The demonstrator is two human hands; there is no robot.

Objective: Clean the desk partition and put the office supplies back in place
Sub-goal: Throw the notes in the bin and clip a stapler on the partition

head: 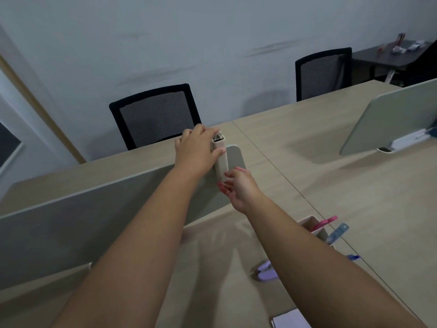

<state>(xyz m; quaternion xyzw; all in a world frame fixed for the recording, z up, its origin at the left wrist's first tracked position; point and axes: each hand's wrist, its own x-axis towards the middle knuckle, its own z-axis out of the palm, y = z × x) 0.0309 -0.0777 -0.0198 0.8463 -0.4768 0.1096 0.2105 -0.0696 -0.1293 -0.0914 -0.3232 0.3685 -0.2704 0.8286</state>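
Left hand (pixel 197 150) grips the top of a beige box (pixel 220 159) sitting at the right end of the grey partition (pixel 78 216), fingers curled round it, thumb on the near face. Right hand (pixel 238 188) open, fingers straight, fingertips touching the box's lower end. On the table (pixel 331 166) near the right edge: pen holder (pixel 312 224) with pink scissors (pixel 327 221), purple stapler (pixel 266 273), white notepad (pixel 292 321).

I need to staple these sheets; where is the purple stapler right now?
In the head view the purple stapler lies on the desk at lower right, just left of the right forearm, below the pen holder.
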